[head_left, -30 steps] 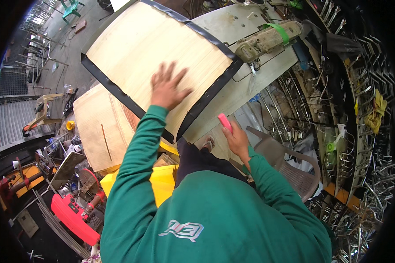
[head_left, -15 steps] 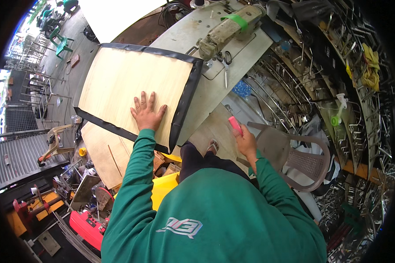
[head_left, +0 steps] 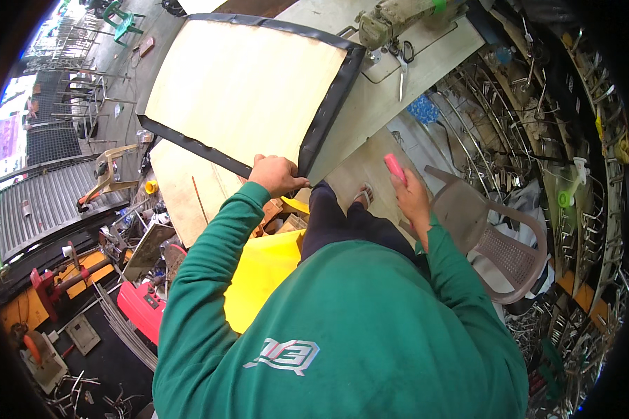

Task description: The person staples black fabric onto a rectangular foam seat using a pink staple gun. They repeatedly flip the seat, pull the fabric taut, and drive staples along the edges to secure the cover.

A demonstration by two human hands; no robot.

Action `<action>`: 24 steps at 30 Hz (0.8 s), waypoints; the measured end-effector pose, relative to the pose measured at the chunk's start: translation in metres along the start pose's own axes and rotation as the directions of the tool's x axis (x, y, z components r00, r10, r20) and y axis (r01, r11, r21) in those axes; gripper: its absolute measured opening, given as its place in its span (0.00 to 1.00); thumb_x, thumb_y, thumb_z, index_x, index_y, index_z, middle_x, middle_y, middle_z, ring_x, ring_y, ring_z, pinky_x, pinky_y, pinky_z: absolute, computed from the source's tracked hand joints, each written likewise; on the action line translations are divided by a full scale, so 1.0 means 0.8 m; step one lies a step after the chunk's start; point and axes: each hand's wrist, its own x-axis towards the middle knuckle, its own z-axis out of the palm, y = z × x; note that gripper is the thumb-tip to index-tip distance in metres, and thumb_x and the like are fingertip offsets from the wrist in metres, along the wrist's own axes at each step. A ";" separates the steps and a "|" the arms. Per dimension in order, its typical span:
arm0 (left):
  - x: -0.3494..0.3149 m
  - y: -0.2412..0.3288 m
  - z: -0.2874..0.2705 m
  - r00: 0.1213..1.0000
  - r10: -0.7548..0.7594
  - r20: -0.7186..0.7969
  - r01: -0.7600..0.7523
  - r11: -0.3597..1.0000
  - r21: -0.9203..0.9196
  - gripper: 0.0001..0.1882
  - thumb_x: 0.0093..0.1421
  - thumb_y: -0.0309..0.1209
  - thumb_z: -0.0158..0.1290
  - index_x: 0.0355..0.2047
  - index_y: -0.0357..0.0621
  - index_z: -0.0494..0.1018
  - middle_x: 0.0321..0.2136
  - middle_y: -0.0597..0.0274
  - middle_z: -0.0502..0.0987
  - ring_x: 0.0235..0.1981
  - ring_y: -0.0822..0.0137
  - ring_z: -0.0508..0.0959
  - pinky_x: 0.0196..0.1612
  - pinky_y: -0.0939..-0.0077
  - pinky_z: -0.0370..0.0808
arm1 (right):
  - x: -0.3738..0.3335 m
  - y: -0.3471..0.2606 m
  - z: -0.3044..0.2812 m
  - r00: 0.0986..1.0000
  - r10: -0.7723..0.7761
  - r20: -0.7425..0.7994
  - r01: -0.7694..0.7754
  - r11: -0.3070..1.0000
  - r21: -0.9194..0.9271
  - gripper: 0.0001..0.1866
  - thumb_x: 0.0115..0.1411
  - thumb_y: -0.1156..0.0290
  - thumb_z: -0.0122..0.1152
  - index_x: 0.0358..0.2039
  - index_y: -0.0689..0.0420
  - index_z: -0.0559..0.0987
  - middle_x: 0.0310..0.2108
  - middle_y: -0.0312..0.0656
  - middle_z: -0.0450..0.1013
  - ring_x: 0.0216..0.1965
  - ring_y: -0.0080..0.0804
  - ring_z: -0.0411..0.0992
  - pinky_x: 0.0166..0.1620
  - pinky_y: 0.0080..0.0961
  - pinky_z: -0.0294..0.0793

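Note:
A plywood panel [head_left: 237,84] with black covering folded over its edges lies across the pale work table. My left hand [head_left: 276,174] is closed on its near edge by the right corner, fingers curled over the black strip. My right hand [head_left: 414,201], apart from the panel, is wrapped round a pink-red handle [head_left: 395,167]; the rest of that tool is hidden. Beyond the panel's right corner, scissors [head_left: 402,70] with black grips rest on the table beside a sewing machine [head_left: 388,28].
A brown plastic chair [head_left: 500,244] stands at my right, near racks of bent metal rods [head_left: 510,140]. A yellow container [head_left: 262,279] with wood pieces [head_left: 290,223] is close at my left. Further left are a plywood sheet [head_left: 182,181] and a red machine [head_left: 140,307].
My left hand has gone from lying flat on the plywood to gripping the panel's near edge. The right hand still holds the pink-red handle. The view has shifted.

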 end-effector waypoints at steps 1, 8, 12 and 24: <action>0.001 -0.004 0.005 0.998 0.067 -0.011 -0.067 0.998 -0.005 0.23 0.68 0.56 0.65 0.36 0.48 0.91 0.30 0.57 0.88 0.33 0.56 0.84 0.57 0.51 0.68 | 0.004 -0.010 0.007 0.999 -0.042 0.016 0.041 0.999 0.015 0.23 0.76 0.49 0.61 0.51 0.59 0.80 0.30 0.49 0.79 0.33 0.46 0.80 0.38 0.42 0.76; 0.004 -0.043 0.025 0.965 0.220 -0.141 -0.244 0.952 -0.184 0.19 0.67 0.50 0.63 0.28 0.52 0.89 0.22 0.61 0.84 0.30 0.57 0.83 0.55 0.56 0.67 | 0.019 -0.062 0.042 0.981 0.008 0.195 -0.025 0.996 0.086 0.22 0.76 0.49 0.61 0.52 0.57 0.81 0.30 0.48 0.80 0.33 0.46 0.80 0.38 0.41 0.76; 0.010 -0.058 0.031 0.945 0.285 -0.160 -0.312 0.931 -0.190 0.17 0.66 0.46 0.65 0.27 0.50 0.88 0.23 0.59 0.83 0.30 0.55 0.81 0.53 0.55 0.66 | 0.016 -0.082 0.073 0.968 -0.126 0.217 0.103 0.988 0.116 0.22 0.77 0.48 0.62 0.52 0.56 0.81 0.29 0.44 0.79 0.30 0.34 0.77 0.37 0.36 0.75; 0.010 -0.062 0.013 0.940 0.257 -0.225 -0.340 0.768 -0.543 0.13 0.62 0.19 0.62 0.43 0.41 0.72 0.31 0.60 0.76 0.34 0.67 0.80 0.39 0.72 0.77 | 0.003 -0.165 0.153 0.865 -0.299 0.402 0.438 0.841 -0.318 0.23 0.76 0.42 0.55 0.51 0.50 0.77 0.36 0.55 0.84 0.41 0.62 0.83 0.44 0.59 0.80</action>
